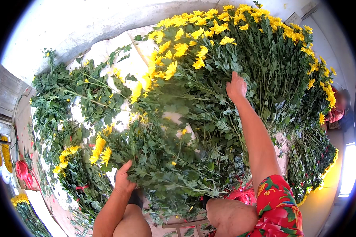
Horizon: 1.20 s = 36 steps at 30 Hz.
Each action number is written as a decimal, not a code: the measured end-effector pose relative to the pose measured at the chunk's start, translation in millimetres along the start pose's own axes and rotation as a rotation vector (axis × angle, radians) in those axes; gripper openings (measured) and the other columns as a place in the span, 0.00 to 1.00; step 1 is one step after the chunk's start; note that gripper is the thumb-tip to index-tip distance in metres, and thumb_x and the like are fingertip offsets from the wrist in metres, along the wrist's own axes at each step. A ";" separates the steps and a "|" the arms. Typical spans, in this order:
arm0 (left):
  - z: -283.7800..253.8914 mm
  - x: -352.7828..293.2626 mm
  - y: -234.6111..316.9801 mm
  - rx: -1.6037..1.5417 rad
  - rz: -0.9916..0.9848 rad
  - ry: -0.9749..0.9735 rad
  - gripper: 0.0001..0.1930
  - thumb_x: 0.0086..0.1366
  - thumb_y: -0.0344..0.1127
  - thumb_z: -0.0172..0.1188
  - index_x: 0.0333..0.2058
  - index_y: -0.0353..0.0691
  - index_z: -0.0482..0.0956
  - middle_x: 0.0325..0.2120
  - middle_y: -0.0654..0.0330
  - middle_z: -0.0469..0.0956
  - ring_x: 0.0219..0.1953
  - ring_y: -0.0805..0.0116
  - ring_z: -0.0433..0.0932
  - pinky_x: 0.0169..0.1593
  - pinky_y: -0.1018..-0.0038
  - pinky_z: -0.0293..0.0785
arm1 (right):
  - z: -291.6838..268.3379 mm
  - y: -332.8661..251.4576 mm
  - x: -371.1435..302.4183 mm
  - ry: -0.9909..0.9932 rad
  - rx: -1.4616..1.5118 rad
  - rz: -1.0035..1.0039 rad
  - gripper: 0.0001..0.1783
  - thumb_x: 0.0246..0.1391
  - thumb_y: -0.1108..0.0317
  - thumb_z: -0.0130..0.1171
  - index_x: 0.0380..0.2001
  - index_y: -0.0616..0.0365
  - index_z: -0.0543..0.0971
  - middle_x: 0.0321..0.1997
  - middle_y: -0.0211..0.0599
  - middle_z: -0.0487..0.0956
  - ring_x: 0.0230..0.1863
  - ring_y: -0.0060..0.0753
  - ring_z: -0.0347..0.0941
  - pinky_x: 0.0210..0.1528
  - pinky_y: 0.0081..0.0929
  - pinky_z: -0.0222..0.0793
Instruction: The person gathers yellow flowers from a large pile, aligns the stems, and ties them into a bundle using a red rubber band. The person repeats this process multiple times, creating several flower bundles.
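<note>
A large fan-shaped heap of yellow chrysanthemums [265,67] with long leafy stems spreads across the far and right side. My right hand [237,87] reaches into the middle of it, its fingers closed around a leafy chrysanthemum stem; the fingertips are partly hidden by leaves. Lower left, my left hand [124,178] grips a few chrysanthemums [99,151], their yellow heads pointing left past my thumb. Leaves hide most of that hand's fingers. Loose green stems [166,158] lie between my two hands.
Cut leafy stems [83,91] litter a white sheet [122,43] at the left. A tied-looking flower bunch [77,177] lies near my left knee. Red ribbon [23,172] sits far left, more red plastic [243,194] between my knees. Another person [338,104] is at the right edge.
</note>
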<state>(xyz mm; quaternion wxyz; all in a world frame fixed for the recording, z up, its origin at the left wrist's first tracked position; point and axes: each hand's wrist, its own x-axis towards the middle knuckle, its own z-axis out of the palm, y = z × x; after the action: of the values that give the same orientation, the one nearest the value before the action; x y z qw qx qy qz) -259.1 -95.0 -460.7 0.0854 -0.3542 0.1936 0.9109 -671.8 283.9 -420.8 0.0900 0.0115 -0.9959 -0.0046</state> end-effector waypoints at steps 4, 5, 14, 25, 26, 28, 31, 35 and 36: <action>3.4 -2.0 3.9 0.004 0.016 0.024 0.21 0.70 0.36 0.56 0.59 0.34 0.73 0.55 0.51 0.78 0.55 0.52 0.78 0.62 0.54 0.72 | -1.1 -3.1 -11.3 -0.102 0.308 0.110 0.16 0.53 0.67 0.64 0.46 0.51 0.81 0.46 0.45 0.83 0.47 0.55 0.78 0.48 0.45 0.73; 4.1 -2.4 2.9 0.012 0.021 0.032 0.21 0.70 0.36 0.56 0.59 0.34 0.73 0.55 0.51 0.78 0.56 0.52 0.78 0.62 0.54 0.72 | 2.9 1.5 -19.7 -0.048 0.305 0.022 0.14 0.53 0.68 0.64 0.45 0.52 0.82 0.47 0.44 0.83 0.47 0.55 0.78 0.48 0.45 0.73; 6.3 0.8 -0.9 0.003 0.017 0.062 0.21 0.70 0.37 0.56 0.58 0.34 0.74 0.55 0.50 0.78 0.56 0.51 0.77 0.62 0.54 0.72 | 4.0 17.3 -44.2 0.121 0.598 -0.188 0.19 0.51 0.74 0.61 0.49 0.53 0.82 0.47 0.45 0.83 0.49 0.55 0.78 0.52 0.43 0.73; 15.4 5.1 -0.6 0.028 0.037 0.017 0.23 0.69 0.38 0.57 0.59 0.32 0.73 0.56 0.47 0.77 0.57 0.48 0.76 0.65 0.51 0.70 | -71.6 -73.8 -146.9 0.012 0.645 -0.663 0.35 0.40 0.90 0.53 0.55 0.55 0.80 0.36 0.43 0.84 0.33 0.46 0.82 0.35 0.30 0.80; 15.0 5.3 -1.1 0.029 0.044 0.015 0.23 0.69 0.38 0.57 0.59 0.32 0.73 0.56 0.47 0.77 0.58 0.48 0.76 0.65 0.51 0.70 | -71.7 -77.2 -153.2 -0.098 0.677 -0.637 0.32 0.45 0.84 0.61 0.57 0.54 0.78 0.40 0.44 0.84 0.37 0.46 0.82 0.38 0.32 0.80; 12.1 2.1 -1.2 -0.005 0.036 0.021 0.22 0.69 0.36 0.57 0.59 0.33 0.74 0.55 0.48 0.77 0.57 0.50 0.76 0.64 0.53 0.70 | -73.6 -85.4 -155.9 -0.149 0.675 -0.633 0.29 0.49 0.76 0.66 0.58 0.55 0.77 0.44 0.45 0.82 0.43 0.48 0.81 0.44 0.35 0.79; 7.8 -1.5 0.7 -0.022 0.037 0.031 0.22 0.69 0.35 0.56 0.59 0.33 0.73 0.55 0.49 0.78 0.57 0.50 0.77 0.64 0.53 0.70 | -52.4 -81.5 -124.7 -0.028 0.655 -0.576 0.27 0.55 0.60 0.66 0.57 0.57 0.76 0.53 0.49 0.78 0.54 0.53 0.74 0.58 0.43 0.71; 0.0 -1.7 0.7 0.011 0.045 0.044 0.22 0.69 0.35 0.56 0.60 0.33 0.72 0.56 0.49 0.77 0.58 0.50 0.76 0.64 0.53 0.71 | -14.8 -35.0 -20.3 0.241 0.354 -0.277 0.20 0.60 0.67 0.58 0.55 0.58 0.73 0.52 0.49 0.77 0.54 0.58 0.71 0.57 0.47 0.69; 1.3 -2.3 1.7 0.007 0.041 0.042 0.22 0.69 0.35 0.56 0.60 0.33 0.72 0.56 0.49 0.77 0.58 0.50 0.76 0.64 0.53 0.71 | -10.0 -25.4 -2.8 0.026 0.251 -0.176 0.22 0.59 0.67 0.59 0.56 0.58 0.72 0.55 0.49 0.76 0.58 0.56 0.70 0.59 0.50 0.68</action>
<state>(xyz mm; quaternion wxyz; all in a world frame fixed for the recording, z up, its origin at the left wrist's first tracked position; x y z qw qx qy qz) -258.6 -96.1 -457.8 0.0638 -0.3688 0.2059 0.9042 -666.8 258.5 -411.8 0.0999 0.1098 -0.9825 0.1122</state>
